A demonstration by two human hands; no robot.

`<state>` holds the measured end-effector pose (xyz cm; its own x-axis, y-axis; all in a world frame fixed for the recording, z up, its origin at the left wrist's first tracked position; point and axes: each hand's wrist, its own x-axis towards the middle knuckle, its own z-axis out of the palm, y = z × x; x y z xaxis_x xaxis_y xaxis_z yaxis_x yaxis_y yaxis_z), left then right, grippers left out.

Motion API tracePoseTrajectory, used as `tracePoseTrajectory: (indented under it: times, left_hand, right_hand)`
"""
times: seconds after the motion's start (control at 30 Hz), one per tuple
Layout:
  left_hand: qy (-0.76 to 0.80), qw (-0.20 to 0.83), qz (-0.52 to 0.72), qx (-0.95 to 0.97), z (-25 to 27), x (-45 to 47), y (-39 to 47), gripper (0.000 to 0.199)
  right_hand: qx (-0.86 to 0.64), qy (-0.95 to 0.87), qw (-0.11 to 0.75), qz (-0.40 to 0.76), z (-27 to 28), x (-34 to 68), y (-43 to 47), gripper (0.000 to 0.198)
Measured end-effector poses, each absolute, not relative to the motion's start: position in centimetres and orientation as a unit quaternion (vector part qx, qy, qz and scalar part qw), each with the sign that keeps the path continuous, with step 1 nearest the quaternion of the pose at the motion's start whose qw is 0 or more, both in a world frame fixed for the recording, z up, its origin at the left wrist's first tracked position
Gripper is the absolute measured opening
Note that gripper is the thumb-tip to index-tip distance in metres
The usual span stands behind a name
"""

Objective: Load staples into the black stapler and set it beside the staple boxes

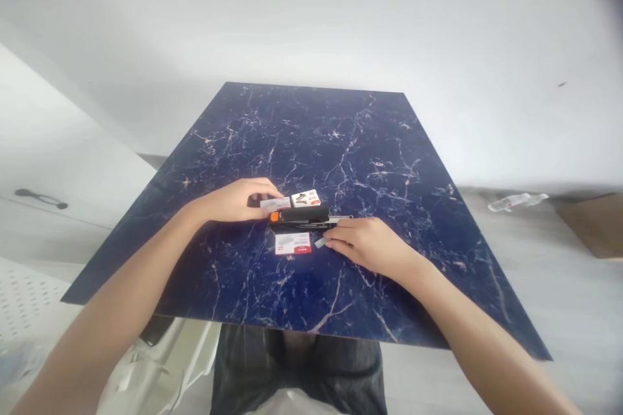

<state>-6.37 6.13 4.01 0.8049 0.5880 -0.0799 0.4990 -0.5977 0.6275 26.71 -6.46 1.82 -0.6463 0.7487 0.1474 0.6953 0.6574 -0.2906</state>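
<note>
Head camera: right hand (366,242) pinches a silvery strip (320,242) beside a black stapler (307,214); left hand (240,200) half-curled, grip unclear.

Left forearm (146,266) bare, angled inward | left hand (243,200) arched, thumb below fingers | right forearm (462,311) likewise | right hand (365,243) curled, fingers bent

A home or an office is suggested by the white far wall (311,19), left-hand door (58,149) and marbled table (311,142).
</note>
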Motion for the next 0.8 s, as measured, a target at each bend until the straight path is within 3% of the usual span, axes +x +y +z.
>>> tracePoseTrajectory:
  times: [0.27,0.4,0.53,0.8]
  left_hand:
    - [0.3,0.272,0.111,0.908,3.2,-6.0,5.7,0.03]
    - [0.297,0.228,0.141,0.916,2.7,-6.1,6.0,0.027]
    - [0.301,0.222,0.128,0.919,2.6,-6.3,5.9,0.03]
    - [0.329,0.224,0.092,0.913,3.2,-6.4,5.5,0.037]
  right_hand:
    - [-0.392,-0.905,0.138,0.088,1.6,25.3,-7.2,0.026]
    - [-0.401,-0.885,0.171,0.166,2.3,25.7,-7.2,0.022]
    - [-0.423,-0.824,0.272,0.262,2.8,26.3,-7.0,0.008]
    - [-0.496,-0.686,0.41,0.339,2.1,26.5,-5.9,0.009]
